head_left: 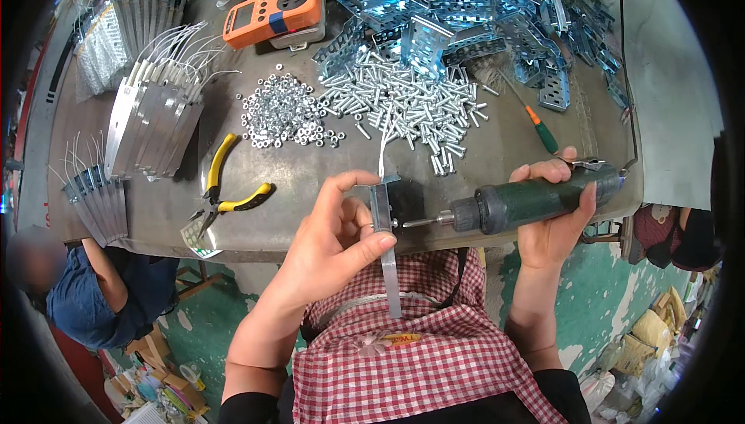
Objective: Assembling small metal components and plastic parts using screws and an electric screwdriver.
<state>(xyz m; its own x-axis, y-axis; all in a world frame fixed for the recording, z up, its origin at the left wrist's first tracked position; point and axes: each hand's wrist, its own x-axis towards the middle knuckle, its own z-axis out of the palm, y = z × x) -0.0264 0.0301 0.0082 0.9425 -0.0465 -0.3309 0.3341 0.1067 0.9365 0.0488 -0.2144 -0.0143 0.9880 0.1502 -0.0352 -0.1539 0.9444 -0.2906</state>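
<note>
Right hand (549,239) — screwdriver (516,203); left hand (330,253) — bracket (381,208)

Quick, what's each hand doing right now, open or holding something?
Left hand: closed, holding a bracketed metal strip.
Right hand: closed, holding a green power screwdriver.

We can't tell whether the driver bit (423,223) touches the small fastener (394,223); too tiny. Top edge cuts off the blue bracket pile (427,39); co-worker's head (36,259) reaches us blurred.
</note>
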